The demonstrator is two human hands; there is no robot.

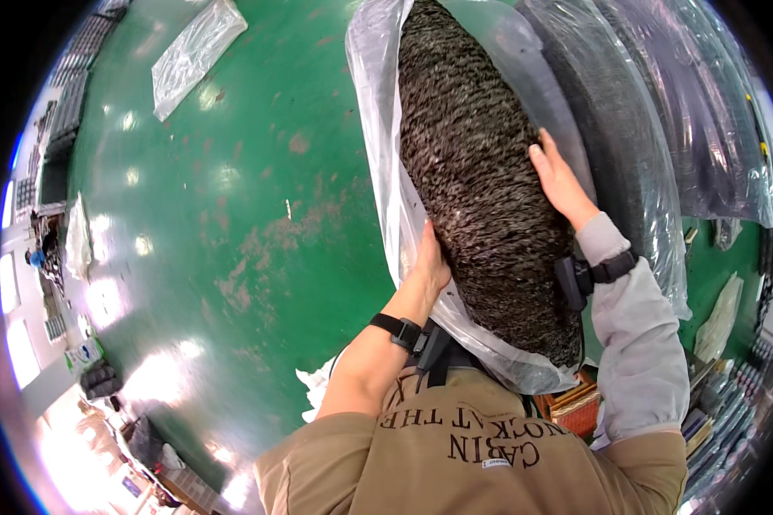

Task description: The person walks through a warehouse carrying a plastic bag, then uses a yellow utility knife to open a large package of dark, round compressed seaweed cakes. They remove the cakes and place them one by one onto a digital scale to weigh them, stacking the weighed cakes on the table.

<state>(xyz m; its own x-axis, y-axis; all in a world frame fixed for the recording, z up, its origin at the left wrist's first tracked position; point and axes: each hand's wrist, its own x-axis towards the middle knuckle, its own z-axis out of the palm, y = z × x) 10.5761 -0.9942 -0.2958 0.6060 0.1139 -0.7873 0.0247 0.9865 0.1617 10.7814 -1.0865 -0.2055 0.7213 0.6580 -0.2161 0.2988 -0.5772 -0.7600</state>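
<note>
A long, thick roll of dark brown, rough-textured matting (pixel 481 163) stretches away in front of my body. A clear plastic bag (pixel 374 112) lies around it, its loose edge showing along the left side and under the near end. My left hand (pixel 432 262) is at the roll's lower left side, beside the bag's edge; most of its fingers are hidden. On the right side, my right hand (pixel 563 180) rests against the matting with its fingers stretched and thumb apart. Black straps with small devices are on both wrists.
Several plastic-wrapped dark rolls (pixel 614 129) lie side by side to the right. A flat plastic sheet (pixel 199 56) is on the green floor (pixel 258 197) at the far left. Wooden-framed items (pixel 575 403) are near my right side. Dark stacked goods (pixel 64 112) line the left wall.
</note>
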